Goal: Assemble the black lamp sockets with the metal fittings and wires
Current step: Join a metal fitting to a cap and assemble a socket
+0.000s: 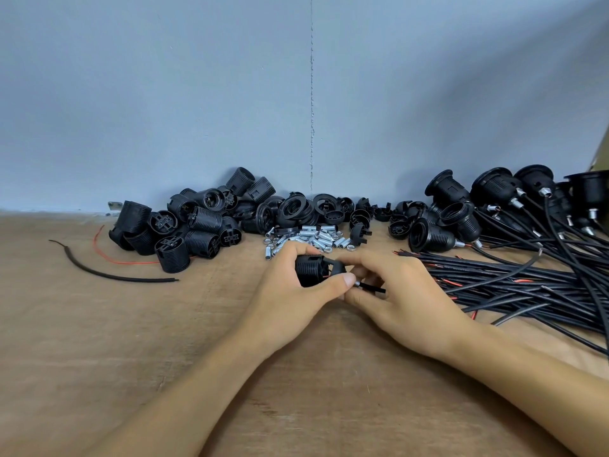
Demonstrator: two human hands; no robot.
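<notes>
My left hand [290, 293] grips a black ribbed lamp socket [311, 270] lying sideways, low over the wooden table. My right hand [395, 293] pinches the socket's black cap end, where a small metal fitting [357, 283] and a black wire [374, 287] stick out to the right. Behind the hands lies a heap of silver metal fittings and nuts [309, 240]. Loose black socket bodies [184, 225] are piled at the left. Black rings and caps [326, 209] lie at the back centre.
Assembled sockets with wires [494, 206] are stacked at the back right. A bundle of black wires [514, 285] with red cores spreads along the right. A stray black wire [108, 273] and a red one [131, 261] lie at the left. A blue-grey wall stands behind.
</notes>
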